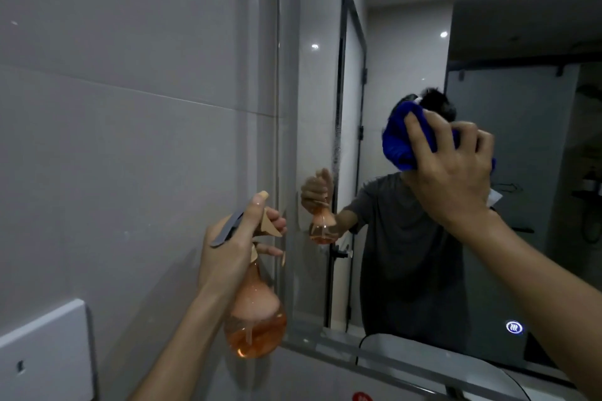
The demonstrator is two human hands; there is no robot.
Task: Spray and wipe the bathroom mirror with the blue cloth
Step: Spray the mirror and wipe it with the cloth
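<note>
The bathroom mirror fills the right half of the view, its left edge running down the tiled wall. My right hand presses a bunched blue cloth flat against the glass, high on the mirror. My left hand grips the neck and trigger of an orange see-through spray bottle, held upright just left of the mirror's edge with its nozzle toward the glass. The bottle is about a third full of liquid. A streak of spray droplets clings to the glass near the reflected door frame.
Glossy grey wall tiles lie to the left. A white box-shaped fixture sits at the bottom left. A lit round touch button glows low on the mirror. A white basin rim shows below the mirror.
</note>
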